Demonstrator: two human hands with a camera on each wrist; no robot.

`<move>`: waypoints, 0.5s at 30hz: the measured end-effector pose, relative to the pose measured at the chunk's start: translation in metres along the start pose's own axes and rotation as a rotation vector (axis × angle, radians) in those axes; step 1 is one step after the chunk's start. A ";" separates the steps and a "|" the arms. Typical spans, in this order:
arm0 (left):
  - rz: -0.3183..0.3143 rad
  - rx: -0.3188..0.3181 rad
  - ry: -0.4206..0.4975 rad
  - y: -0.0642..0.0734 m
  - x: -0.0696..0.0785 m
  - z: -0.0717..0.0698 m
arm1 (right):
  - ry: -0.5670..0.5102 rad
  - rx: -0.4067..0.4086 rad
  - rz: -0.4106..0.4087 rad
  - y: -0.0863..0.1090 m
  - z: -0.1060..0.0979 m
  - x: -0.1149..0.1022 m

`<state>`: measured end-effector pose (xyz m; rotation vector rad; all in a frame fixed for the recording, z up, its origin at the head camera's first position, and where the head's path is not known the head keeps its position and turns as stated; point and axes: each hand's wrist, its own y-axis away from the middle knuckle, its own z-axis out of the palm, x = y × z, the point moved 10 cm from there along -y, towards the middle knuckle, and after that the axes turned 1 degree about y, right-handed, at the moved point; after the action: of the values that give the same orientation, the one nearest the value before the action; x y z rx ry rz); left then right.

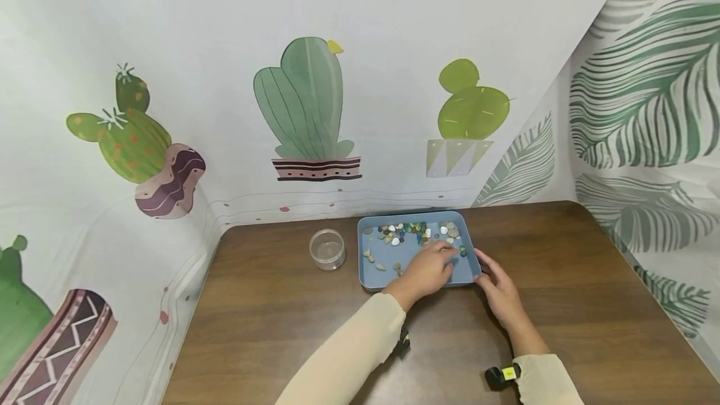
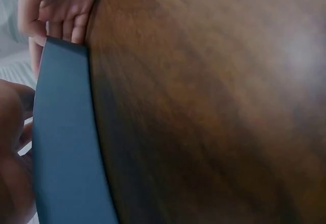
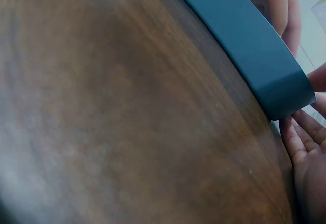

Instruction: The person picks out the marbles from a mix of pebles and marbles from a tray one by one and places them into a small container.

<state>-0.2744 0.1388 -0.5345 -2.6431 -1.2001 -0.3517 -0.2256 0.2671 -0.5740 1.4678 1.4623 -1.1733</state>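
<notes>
A shallow blue tray (image 1: 400,255) lies on the table with many small stones and shiny pebbles spread inside. My left hand (image 1: 429,267) reaches over its front wall, fingers stretched toward the right side, close to a small green pebble (image 1: 463,250). In the left wrist view the tray's wall hides part of that hand. At the tray's front right corner my right hand (image 1: 499,292) holds the edge, thumb (image 3: 318,79) at the rim and fingers (image 3: 305,132) against the outer side. Dark and green pebbles (image 1: 413,228) cluster along the back; pale stones (image 1: 452,230) sit back right.
A round clear container (image 1: 327,250) stands left of the tray. The brown wooden table (image 1: 281,330) backs onto a hanging cloth (image 1: 388,111) printed with cacti. A black wrist camera (image 1: 499,377) is worn on the right wrist.
</notes>
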 end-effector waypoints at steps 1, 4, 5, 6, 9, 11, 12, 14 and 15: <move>0.005 -0.001 -0.023 -0.002 0.002 0.001 | 0.001 0.000 0.002 0.000 0.000 0.001; 0.011 -0.033 -0.088 -0.008 0.008 0.005 | -0.006 -0.003 0.001 0.000 0.000 0.002; 0.014 -0.045 -0.110 -0.010 0.009 0.006 | -0.008 -0.004 -0.002 0.000 0.000 0.002; 0.017 -0.059 -0.132 -0.011 0.011 0.008 | -0.013 -0.005 -0.008 0.000 0.000 0.002; 0.025 -0.094 -0.185 -0.015 0.015 0.013 | -0.027 -0.007 -0.023 0.000 0.001 0.002; 0.029 -0.101 -0.209 -0.018 0.017 0.015 | -0.038 -0.005 -0.035 -0.001 0.001 0.002; 0.031 -0.101 -0.217 -0.019 0.018 0.016 | -0.039 -0.003 -0.039 -0.001 0.001 0.002; 0.034 -0.099 -0.231 -0.021 0.019 0.016 | -0.041 0.000 -0.045 -0.001 0.001 0.001; 0.037 -0.100 -0.245 -0.022 0.019 0.017 | -0.041 0.001 -0.048 -0.001 0.000 0.001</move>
<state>-0.2762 0.1714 -0.5425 -2.8571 -1.2288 -0.0848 -0.2270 0.2671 -0.5746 1.4086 1.4767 -1.2261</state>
